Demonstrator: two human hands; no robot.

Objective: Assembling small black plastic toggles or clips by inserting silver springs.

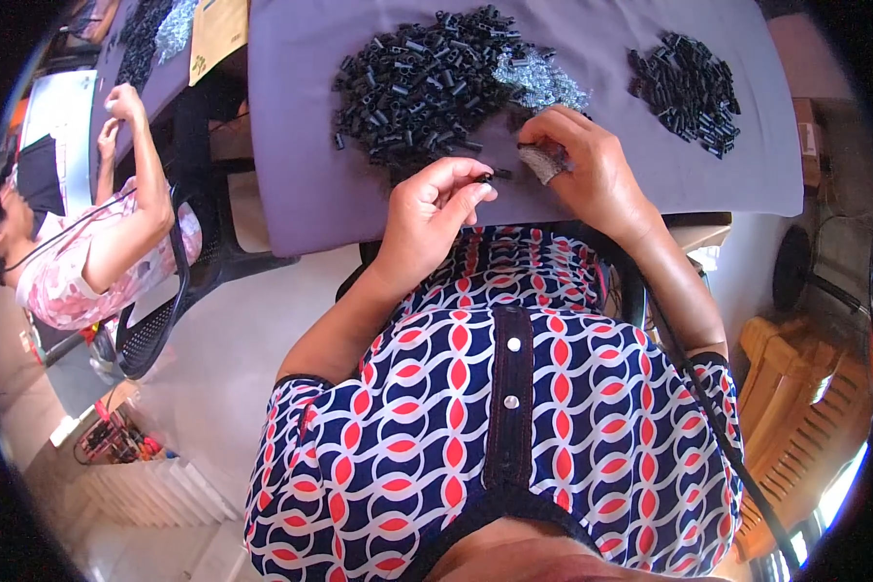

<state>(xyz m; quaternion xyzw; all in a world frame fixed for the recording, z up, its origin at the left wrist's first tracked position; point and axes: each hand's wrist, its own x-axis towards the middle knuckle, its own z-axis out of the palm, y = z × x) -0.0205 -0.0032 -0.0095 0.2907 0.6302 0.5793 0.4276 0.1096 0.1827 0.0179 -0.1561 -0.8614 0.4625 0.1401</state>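
My left hand (435,206) pinches a small black plastic piece (485,177) between thumb and fingertips, just over the near part of the table. To its right, my right hand (594,173) is closed, its fingers curled toward the thumb, which is wrapped in greyish tape. Whatever its fingertips hold, if anything, is hidden. Directly beyond the right hand lies a heap of small silvery metal pieces (545,80) that look like springs. A large heap of short black tubular pieces (412,82) spreads beyond my left hand and touches the silvery heap.
A separate pile of black pieces (687,94) lies at the right on the grey cloth-covered table (611,24). To the left a person (116,218) sits at another table, both hands raised. A wooden slatted chair (795,417) stands at the lower right.
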